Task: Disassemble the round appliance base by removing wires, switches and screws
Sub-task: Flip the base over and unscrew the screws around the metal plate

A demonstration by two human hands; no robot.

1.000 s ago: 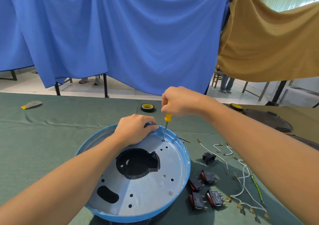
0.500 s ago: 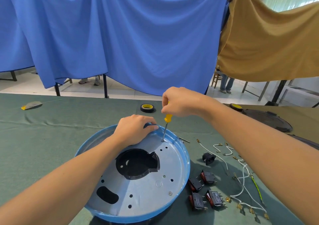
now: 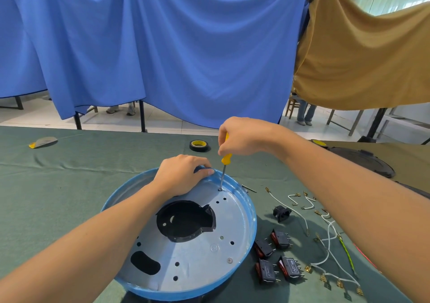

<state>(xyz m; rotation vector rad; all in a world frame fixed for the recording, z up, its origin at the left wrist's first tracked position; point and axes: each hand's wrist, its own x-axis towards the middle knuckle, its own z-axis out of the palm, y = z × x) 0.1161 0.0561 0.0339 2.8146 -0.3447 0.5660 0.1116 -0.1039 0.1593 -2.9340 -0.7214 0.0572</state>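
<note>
As left hand (image 3: 179, 177) grips base (image 3: 197, 254), screwdriver (image 3: 223, 174) beside

base (image 3: 193, 254): dull grey metal, glossy blue rim
tabletop (image 3: 69, 177): matt green cloth
switches (image 3: 277, 260): black plastic

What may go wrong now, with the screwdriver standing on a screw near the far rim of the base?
1. The screwdriver could slip off the screw and jab the left hand, which grips the rim of the blue base right beside it.
2. The freed screw might roll away among the wires and switches lying nearby.
</note>
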